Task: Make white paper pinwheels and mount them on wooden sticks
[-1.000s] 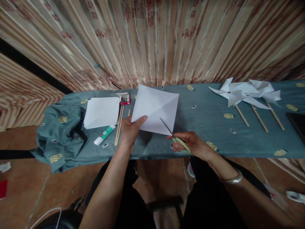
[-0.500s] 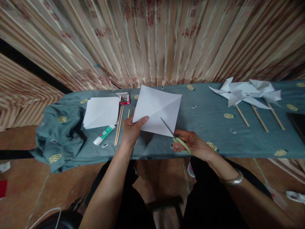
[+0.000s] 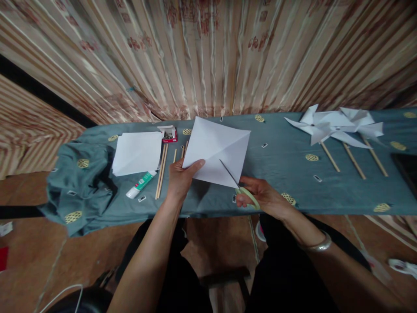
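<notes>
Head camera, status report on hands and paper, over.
Left hand gripping creased white paper sheet. Right hand holding green-handled scissors, pointing inward at sheet's near right corner. No obstruction visible.

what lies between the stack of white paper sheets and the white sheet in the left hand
In the head view, an open red-and-white cardboard box and several thin pale wooden sticks lie there on the blue-green cloth.

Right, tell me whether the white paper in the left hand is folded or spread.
Spread: the white paper shows a broad face, a diagonal crease running from its far right corner towards the left hand.
</notes>
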A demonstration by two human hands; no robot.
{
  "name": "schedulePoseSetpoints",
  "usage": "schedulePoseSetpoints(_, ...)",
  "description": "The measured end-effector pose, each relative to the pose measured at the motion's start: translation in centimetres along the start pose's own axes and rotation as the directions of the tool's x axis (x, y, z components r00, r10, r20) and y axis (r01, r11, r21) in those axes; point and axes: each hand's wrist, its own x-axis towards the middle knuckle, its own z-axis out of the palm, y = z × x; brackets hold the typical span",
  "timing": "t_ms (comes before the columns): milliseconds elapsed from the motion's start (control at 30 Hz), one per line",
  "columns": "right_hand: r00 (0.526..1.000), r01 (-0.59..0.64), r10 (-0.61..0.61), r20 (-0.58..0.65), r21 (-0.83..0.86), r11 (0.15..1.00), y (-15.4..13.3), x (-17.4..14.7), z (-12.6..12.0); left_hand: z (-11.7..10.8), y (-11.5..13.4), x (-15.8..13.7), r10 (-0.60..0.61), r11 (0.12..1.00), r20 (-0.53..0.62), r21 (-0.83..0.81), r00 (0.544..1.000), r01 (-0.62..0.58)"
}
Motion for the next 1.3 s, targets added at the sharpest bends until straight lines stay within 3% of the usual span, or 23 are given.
schedulePoseSetpoints(867,0.999,0.031,-0.032,-0.006,-0.03,0.999,0.0,0.0,-0.1,0.3,-0.1,0.0,0.013,1.0,-0.001,0.005,1.0,-0.013)
schedulePoseSetpoints(1033,0.999,0.01,-0.009,0.044,-0.03,1.0,0.5,0.0,-0.1,0.1,-0.1,0.2,0.0,1.0,0.0,-0.007,1.0,0.0)
schedulePoseSetpoints(1200,0.99,-0.006,0.023,0.143,-0.113,0.994,0.4,-0.9,-1.9,-0.9,0.4,1.4,0.035,0.997,-0.11,-0.065,0.993,-0.043)
schedulePoseSetpoints(1300,0.995,0.005,0.009,0.1,-0.141,0.99,0.0,-1.7,-4.3,-1.5,0.9,1.9,0.041,0.995,-0.175,-0.082,0.984,-0.056)
